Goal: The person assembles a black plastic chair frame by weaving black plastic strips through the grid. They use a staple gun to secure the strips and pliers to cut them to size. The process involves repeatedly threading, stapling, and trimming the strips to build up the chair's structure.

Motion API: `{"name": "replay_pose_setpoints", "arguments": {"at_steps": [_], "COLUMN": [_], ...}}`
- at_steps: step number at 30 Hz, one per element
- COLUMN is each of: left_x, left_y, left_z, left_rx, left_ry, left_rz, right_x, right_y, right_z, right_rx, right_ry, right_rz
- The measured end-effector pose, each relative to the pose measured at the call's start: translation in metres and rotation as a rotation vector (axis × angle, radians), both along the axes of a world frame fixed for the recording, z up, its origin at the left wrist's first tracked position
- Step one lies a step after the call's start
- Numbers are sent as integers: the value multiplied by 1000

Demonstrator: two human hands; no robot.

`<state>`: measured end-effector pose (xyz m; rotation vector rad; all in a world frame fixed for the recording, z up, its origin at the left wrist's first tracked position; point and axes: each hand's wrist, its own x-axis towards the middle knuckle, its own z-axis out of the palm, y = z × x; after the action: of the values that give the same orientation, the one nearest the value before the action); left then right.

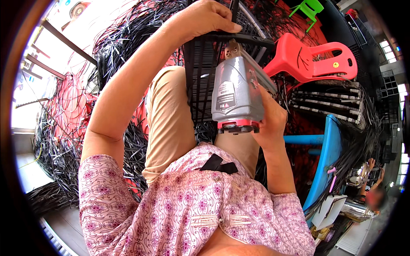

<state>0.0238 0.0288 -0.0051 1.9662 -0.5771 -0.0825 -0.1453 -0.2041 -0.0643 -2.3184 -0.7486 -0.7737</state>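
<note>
My right hand is wrapped round a grey pneumatic staple gun with red trim at its rear end. The gun's nose points away from me and meets, or comes very close to, the dark bar of a black woven frame standing between my knees. At the far side, my left hand is closed on that frame, its thumb along the bar and fingers curled by an upright part. What lies under those fingers is partly hidden. The gun covers part of the weave.
Heaps of black plastic strips lie on the left over red sheeting. A red plastic chair stands at the right, near a stack of black-and-white woven pieces. A blue plastic piece is closer. A green chair stands far off. Another person works at far right.
</note>
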Motion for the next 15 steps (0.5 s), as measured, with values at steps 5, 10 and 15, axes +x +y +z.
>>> {"name": "replay_pose_setpoints", "arguments": {"at_steps": [5,10,15], "left_x": [-1,-3,-1], "left_y": [-13,23,34], "left_z": [3,-5,-21], "left_rx": [104,19,-21], "left_ry": [-110,-17,67], "left_rz": [-20,26,39], "right_x": [-9,-20,-70], "right_y": [-3,-13,-91], "right_z": [6,7,23], "right_rx": [51,255,565], "right_ry": [82,106,372], "right_rz": [-65,-61,-421]}}
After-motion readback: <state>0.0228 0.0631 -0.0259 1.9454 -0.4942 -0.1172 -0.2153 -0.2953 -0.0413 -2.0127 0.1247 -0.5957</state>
